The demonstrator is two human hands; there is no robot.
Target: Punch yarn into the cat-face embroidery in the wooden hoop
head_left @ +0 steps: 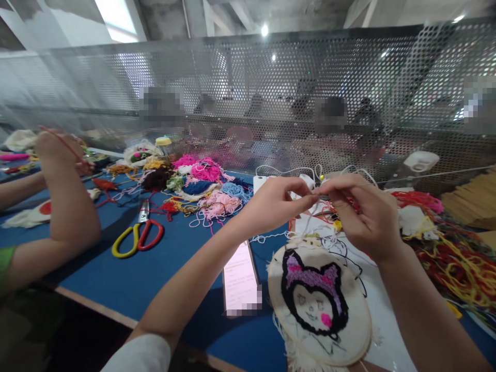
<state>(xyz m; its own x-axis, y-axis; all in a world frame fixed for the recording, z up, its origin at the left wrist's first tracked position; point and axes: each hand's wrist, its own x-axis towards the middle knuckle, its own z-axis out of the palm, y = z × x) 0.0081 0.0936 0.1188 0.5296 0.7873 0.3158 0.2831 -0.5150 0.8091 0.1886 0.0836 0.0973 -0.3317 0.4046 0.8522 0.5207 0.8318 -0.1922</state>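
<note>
Raised above the table, my left hand [271, 204] has its thumb and forefinger pinched together. My right hand [362, 212] meets it fingertip to fingertip, also closed in a pinch. What the fingertips hold is too small to make out; a thin pale strand [437, 175] runs from near my right hand toward the right edge. Below the hands lies a round embroidery hoop [354, 330] with cream cloth, bearing a black, purple and pink character with a partly drawn face. White yarn [267, 237] trails on the table behind the hoop.
Red-and-yellow scissors [144, 227] and a lit phone [240, 281] lie on the blue table [194, 315]. Yarn piles [207, 173] stand at the back, more tangled yarn [453, 263] at the right. Another person's arms [70, 206] rest at the left. A perforated metal screen [248, 77] spans the back.
</note>
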